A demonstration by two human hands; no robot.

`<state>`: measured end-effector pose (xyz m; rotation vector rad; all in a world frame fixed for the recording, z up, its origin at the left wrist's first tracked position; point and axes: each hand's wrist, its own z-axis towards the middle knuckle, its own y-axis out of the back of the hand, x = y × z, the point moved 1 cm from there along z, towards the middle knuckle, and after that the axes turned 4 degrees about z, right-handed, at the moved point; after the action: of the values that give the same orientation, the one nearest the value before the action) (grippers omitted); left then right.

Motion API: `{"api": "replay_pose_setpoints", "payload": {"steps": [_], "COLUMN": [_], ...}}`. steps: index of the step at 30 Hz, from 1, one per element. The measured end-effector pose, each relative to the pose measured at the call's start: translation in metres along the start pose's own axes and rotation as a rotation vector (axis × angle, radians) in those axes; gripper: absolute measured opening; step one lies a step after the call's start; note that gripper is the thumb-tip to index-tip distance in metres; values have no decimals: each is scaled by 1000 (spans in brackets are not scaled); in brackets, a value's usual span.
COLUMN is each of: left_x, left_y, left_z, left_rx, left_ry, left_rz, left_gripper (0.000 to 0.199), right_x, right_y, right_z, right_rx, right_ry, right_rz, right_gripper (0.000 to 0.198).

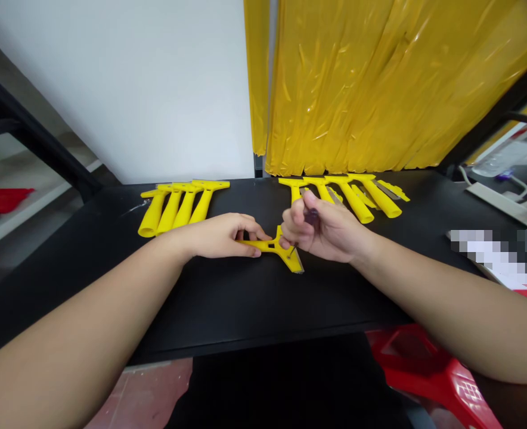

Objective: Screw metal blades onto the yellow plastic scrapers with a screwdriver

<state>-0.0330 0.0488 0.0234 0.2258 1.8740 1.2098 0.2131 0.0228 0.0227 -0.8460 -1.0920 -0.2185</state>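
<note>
A yellow plastic scraper (pixel 276 248) lies flat on the black table (pixel 228 298), its handle pointing left and its blade head to the right. My left hand (pixel 221 236) is closed over the handle and presses it down. My right hand (pixel 321 231) grips a small screwdriver (pixel 309 218) with a dark purple handle, held nearly upright, and its thin tip touches the scraper's head near the blade.
Several yellow scrapers (pixel 178 205) lie in a row at the back left, and another group of scrapers (pixel 348 193) at the back right. Yellow plastic curtains (pixel 380 83) hang behind. A red stool (pixel 428 363) stands below on the right. Cables and papers lie at far right.
</note>
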Motion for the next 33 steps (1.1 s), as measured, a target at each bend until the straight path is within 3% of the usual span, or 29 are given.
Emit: {"api": "replay_pose_setpoints", "payload": {"steps": [3,11,17,25,33], "left_x": [-1,0,-1,-1,-2], "left_y": [1,0,0,0,1], "left_z": [0,0,0,0,-1], "left_rx": [-3,-6,-5,-1,-15], "left_ry": [3,1,-4,3,-10], "left_rz": [1,8,8,0,-10], "left_gripper": [44,44,43,45,46], "right_x": [-1,-1,-1,-1,5], "right_y": [0,-3,-1,-4,-2], "right_z": [-2,-3,-2,-4,-1], "right_rx": [29,-70,2,-23,-44], "right_ry": [1,70,-23,36,-33], "right_rz": [-1,5,-30,-9,-4], "right_gripper": [41,33,38,36,61]}}
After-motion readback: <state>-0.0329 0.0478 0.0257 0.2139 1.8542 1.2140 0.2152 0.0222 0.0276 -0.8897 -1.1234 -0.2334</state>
